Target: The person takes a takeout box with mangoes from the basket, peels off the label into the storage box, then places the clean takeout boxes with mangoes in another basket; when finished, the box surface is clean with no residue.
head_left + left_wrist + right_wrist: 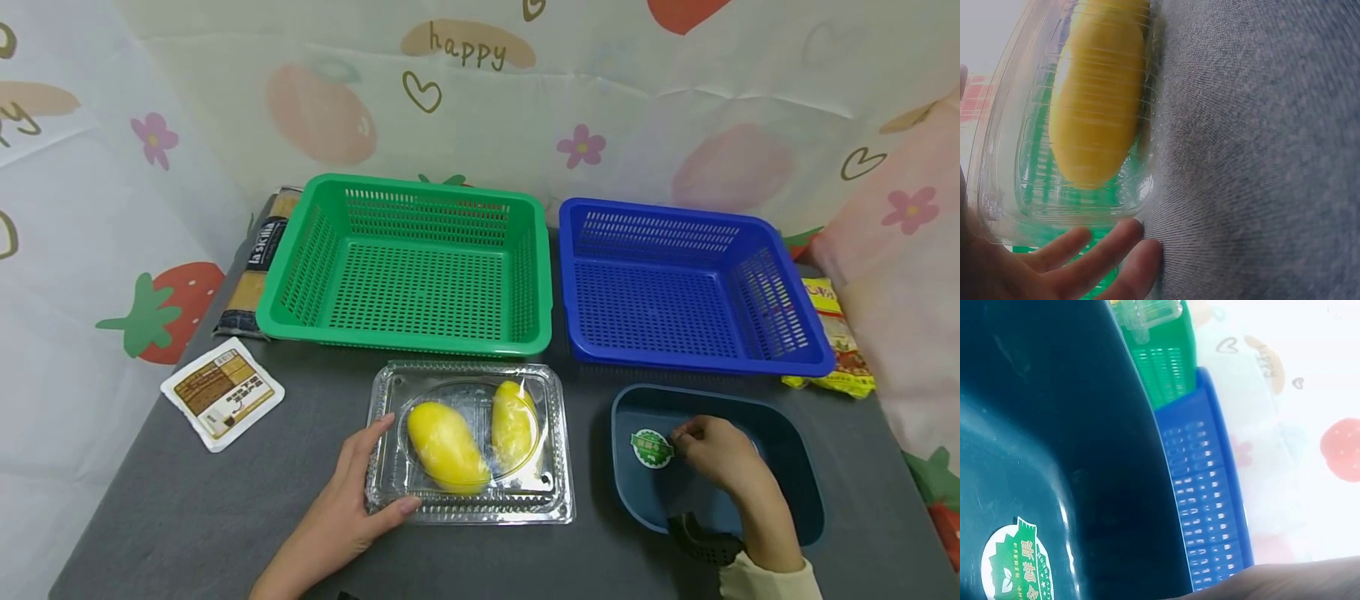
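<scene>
A clear plastic clamshell box (551,400) with two yellow mangoes (447,447) inside lies on the grey table. Around its near left corner my left hand (348,492) is spread, thumb along the front edge and fingers by the left side. Those fingers (1085,269) look fairly straight in the left wrist view. Inside a dark blue basin (783,417), my right hand (716,450) has curled fingers pinching the right edge of a round green-and-white sticker (651,449). The right wrist view shows part of this sticker (1016,565), but the fingertips are out of frame.
A green basket (405,346) and a blue basket (697,364) stand side by side behind. At left lie a la Sicilia packet (258,258) and a white-edged sachet (222,393). A yellow packet (836,342) sits at right, beside the blue basket.
</scene>
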{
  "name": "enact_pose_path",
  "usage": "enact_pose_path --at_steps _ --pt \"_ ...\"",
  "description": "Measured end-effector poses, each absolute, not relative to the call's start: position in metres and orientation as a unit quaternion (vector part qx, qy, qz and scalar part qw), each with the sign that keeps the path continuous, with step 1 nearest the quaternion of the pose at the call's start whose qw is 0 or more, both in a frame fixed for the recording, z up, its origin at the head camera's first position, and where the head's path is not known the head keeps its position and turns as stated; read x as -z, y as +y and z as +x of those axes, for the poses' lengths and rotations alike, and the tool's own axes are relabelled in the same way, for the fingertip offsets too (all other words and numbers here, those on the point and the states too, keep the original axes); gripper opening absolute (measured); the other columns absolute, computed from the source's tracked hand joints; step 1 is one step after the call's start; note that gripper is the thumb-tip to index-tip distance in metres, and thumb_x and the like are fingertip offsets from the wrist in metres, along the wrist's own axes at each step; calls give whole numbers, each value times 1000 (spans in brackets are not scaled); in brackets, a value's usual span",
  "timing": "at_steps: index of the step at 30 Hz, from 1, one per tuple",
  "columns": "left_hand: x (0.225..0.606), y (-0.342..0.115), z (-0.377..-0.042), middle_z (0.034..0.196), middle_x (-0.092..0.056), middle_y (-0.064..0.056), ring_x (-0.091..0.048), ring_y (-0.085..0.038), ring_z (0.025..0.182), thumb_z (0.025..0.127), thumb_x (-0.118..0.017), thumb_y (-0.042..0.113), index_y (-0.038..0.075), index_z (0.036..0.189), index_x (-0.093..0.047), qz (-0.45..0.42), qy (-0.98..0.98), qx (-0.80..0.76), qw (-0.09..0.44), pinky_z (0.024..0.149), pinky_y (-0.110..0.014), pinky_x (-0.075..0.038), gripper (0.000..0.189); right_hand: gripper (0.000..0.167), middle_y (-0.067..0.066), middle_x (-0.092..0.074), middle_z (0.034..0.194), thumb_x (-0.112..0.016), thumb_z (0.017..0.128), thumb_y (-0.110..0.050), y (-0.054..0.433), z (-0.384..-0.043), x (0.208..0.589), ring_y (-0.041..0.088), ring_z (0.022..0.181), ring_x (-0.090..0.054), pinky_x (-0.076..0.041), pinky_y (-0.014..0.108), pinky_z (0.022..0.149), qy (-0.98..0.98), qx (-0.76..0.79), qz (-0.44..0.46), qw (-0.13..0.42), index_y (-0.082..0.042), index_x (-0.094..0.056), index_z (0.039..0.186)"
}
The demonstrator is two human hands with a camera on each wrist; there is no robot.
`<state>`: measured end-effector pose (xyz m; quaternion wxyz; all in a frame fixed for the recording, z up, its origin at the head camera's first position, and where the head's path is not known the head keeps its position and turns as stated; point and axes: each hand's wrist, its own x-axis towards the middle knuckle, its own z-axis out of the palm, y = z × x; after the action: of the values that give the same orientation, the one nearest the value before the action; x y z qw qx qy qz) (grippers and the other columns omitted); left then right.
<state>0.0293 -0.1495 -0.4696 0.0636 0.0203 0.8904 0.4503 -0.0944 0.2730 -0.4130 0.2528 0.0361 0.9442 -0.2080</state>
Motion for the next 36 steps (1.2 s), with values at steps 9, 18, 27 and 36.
enact_pose_path --at_steps 9,18,27,36 --pt "470 -149 28 149 -24 -10 -34 -39 134 84 -70 46 41 150 -11 14 888 -455 71 93 -66 -38 89 33 22 -64 101 -48 96 -17 275 -94 410 29 87 -60 -49 45 70 946 206 31 250 9 -64 108" --pt "470 -148 29 149 -24 -10 -33 -37 134 84 -71 44 40 151 -12 8 885 -461 63 95 -64 -37 89 35 23 -63 103 -47 98 -20 275 -96 406 29 88 -59 -49 43 69 940 203 54 270 9 -62 113" --pt "472 -147 30 148 -27 -10 -31 -34 135 82 -75 38 38 150 -18 11 873 -485 41 98 -64 -34 89 50 21 -63 108 -45 100 -37 267 -80 398 30 94 -60 -49 43 71 933 236 58 265 7 -58 120" --pt "471 -146 28 149 -27 -9 -31 -33 135 82 -75 36 40 149 -19 1 870 -491 46 98 -66 -33 88 42 5 -66 101 -50 96 -50 202 -23 377 16 86 -63 -52 28 67 898 398 32 183 -16 -61 117"
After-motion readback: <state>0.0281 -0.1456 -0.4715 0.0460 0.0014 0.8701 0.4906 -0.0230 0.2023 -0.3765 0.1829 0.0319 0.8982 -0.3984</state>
